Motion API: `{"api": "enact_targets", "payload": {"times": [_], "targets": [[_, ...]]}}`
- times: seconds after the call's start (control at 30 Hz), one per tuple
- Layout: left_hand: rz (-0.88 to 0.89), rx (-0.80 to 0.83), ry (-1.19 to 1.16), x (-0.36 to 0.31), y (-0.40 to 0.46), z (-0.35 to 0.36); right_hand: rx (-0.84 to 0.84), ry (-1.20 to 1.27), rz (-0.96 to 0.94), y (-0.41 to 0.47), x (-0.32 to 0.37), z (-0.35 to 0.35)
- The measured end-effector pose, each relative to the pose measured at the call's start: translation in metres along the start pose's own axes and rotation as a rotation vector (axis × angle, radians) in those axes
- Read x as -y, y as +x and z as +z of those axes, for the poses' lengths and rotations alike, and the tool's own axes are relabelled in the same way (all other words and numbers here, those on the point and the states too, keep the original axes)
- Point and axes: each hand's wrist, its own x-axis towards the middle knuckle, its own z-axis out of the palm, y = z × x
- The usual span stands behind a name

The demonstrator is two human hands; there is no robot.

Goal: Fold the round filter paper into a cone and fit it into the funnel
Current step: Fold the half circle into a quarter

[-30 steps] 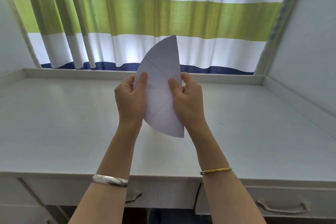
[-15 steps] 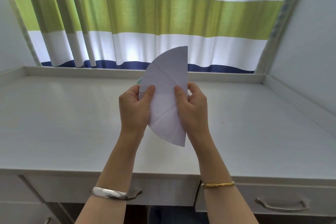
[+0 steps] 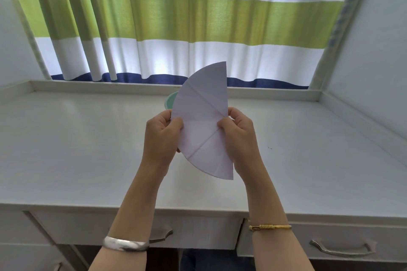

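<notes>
Since a moment ago, our folded filter paper (image 3: pixel 203 121) is standing more upright above the white desk (image 3: pixel 77 138). We are pinching its curved edge with our left hand (image 3: pixel 160 136) and its straight fold with our right hand (image 3: pixel 239 134), hiding most of a teal funnel (image 3: pixel 170 100) behind.

White desk (image 3: pixel 88 149), striped curtain (image 3: pixel 198 17)

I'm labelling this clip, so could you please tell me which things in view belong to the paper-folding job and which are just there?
Part of the job:
- folded paper, pinched by the left hand and the right hand
- pale green funnel, mostly hidden behind the paper

Just there:
- desk
- striped curtain
- drawer handle
</notes>
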Motion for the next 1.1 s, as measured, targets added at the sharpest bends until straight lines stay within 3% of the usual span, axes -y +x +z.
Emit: {"api": "enact_targets", "payload": {"times": [0.67, 1.1], "targets": [[-0.037, 0.145, -0.167, -0.004, 0.004, -0.009, 0.077, 0.179, 0.049, 0.006, 0.009, -0.004], [0.003, 0.150, -0.128, -0.006, 0.001, -0.012, 0.069, 0.096, 0.058, 0.005, 0.014, -0.005]]}}
